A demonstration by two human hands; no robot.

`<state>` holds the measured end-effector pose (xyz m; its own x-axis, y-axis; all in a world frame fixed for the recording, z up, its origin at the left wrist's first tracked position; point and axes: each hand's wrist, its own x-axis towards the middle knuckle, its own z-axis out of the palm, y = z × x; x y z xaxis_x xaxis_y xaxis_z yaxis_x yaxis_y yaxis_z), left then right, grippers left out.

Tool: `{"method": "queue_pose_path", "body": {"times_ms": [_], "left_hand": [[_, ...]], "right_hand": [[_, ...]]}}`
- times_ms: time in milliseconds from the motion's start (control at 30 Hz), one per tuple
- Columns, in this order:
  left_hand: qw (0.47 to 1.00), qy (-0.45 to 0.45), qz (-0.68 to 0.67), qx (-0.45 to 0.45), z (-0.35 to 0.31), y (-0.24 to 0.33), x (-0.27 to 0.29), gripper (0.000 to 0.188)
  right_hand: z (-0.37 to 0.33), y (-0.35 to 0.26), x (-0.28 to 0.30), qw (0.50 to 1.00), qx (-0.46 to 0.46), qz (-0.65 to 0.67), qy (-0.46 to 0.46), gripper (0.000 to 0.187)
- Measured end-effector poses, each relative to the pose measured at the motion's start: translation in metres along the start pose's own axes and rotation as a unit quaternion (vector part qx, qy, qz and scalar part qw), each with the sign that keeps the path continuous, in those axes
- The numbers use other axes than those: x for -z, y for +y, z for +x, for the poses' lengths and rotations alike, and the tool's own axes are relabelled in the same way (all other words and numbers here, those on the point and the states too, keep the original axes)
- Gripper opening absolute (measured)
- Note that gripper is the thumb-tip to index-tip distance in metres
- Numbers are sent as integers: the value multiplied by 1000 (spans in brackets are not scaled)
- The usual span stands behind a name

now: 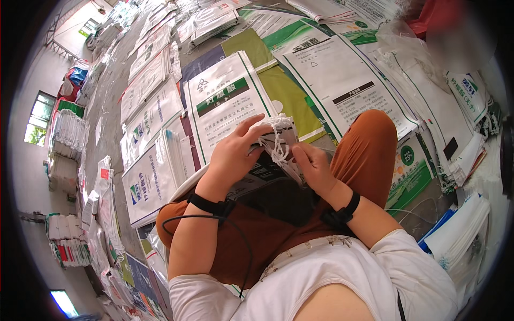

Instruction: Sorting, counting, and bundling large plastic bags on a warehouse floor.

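- Head view: you sit cross-legged on a floor spread with printed sacks, both hands brought close together over your lap.
- Your left hand [242, 148] grips the left side of a folded sack bundle [289, 167], its fingers curved over the upper edge, near a tangle of white threads [280, 140].
- Your right hand [315, 167] is clamped on the bundle's right side, thumb along the near edge; its other fingers are mostly hidden.
- The bundle itself sits between your two hands, above your crossed legs in rust-brown trousers [369, 142], with dark printed material beneath it.
- A black band circles each of your wrists, and a black cable [248, 249] loops down past your left forearm.
- Directly ahead of you lies a white sack with a green band [224, 99], partly over an olive-green sack [303, 107].
- To your right, a large white sack with a black bar [350, 72] stretches beyond your raised knee; near your right elbow stands a bundle of white and blue sheets [455, 232].
- Far to your left, piled sacks [68, 134] stand against a wall, beside a window [40, 119].
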<state>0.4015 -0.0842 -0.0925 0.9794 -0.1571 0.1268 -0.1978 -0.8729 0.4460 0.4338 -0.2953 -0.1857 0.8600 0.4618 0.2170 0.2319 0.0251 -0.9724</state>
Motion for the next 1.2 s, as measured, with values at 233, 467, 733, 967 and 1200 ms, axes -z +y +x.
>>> {"method": "queue_pose_path", "body": {"times_ms": [233,467,733,967,1200], "left_hand": [[1000,-15,-3,-4,-4,-3,-1,43],[1000,12,-10,-23,-4,4,-1,43],[996,-2,-82,-43,-4,-4,-1,29],[1000,4,16,-8,-2,-2,-6,14],[997,29,-70,35,-1,3,-3,17]], "right_hand": [[8,-3,-12,990,-101,50,83,16],[15,22,-11,985,-2,-160,67,18],[15,19,-17,988,-41,-118,94,14],[8,11,-11,969,81,-186,138,12],[0,20,-1,986,60,-142,63,13]]}}
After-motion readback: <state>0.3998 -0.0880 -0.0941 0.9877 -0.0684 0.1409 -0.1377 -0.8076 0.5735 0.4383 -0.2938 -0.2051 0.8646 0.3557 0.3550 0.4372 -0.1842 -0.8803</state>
